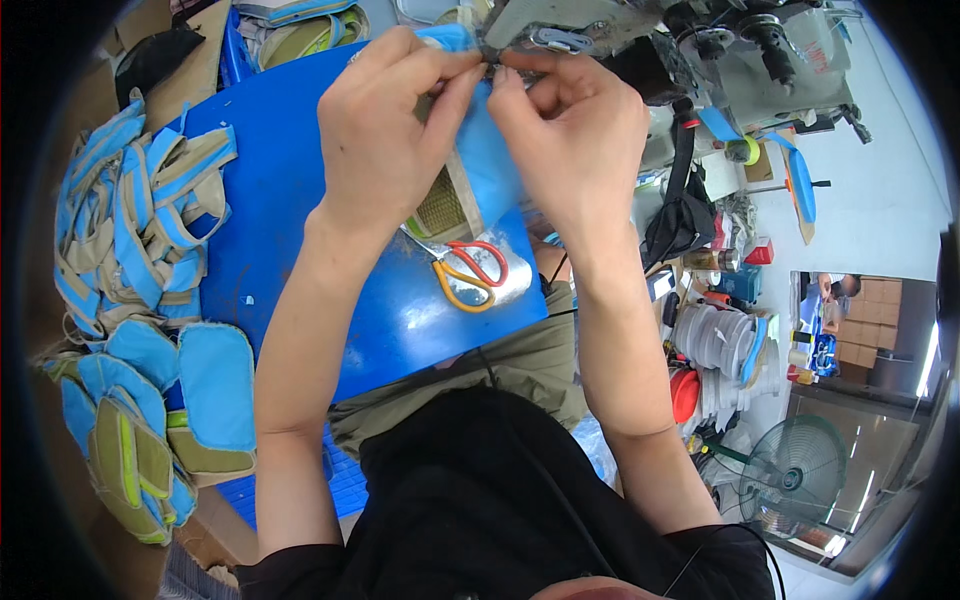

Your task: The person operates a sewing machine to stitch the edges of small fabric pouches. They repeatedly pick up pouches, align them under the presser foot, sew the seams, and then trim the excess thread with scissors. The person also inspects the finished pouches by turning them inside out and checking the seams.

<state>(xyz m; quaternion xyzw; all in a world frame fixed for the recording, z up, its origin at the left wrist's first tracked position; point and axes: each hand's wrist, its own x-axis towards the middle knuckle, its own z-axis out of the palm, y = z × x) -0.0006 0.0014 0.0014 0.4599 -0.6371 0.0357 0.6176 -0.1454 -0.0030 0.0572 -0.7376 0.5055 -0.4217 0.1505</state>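
My left hand (pixel 378 135) and my right hand (pixel 580 130) meet at the far edge of the blue table, close under the sewing machine (pixel 650 70). Thumb and forefinger of each are pinched together, tips almost touching. Whatever sits between them is too small to make out. Beneath and between the hands lies a light-blue fabric piece (pixel 490 170) with a beige-edged mesh panel (pixel 440 212), partly covered by my left hand. Orange- and red-handled scissors (pixel 465 278) rest on the table just nearer to me, their blade tips by the mesh.
Blue-and-beige straps (pixel 140 215) are heaped left of the blue table (pixel 270 150), above a pile of blue and olive sewn pieces (pixel 215 385). More pieces (pixel 310 35) lie at the far left. Stacked white rolls (pixel 715 340) and a green fan (pixel 790 470) stand right.
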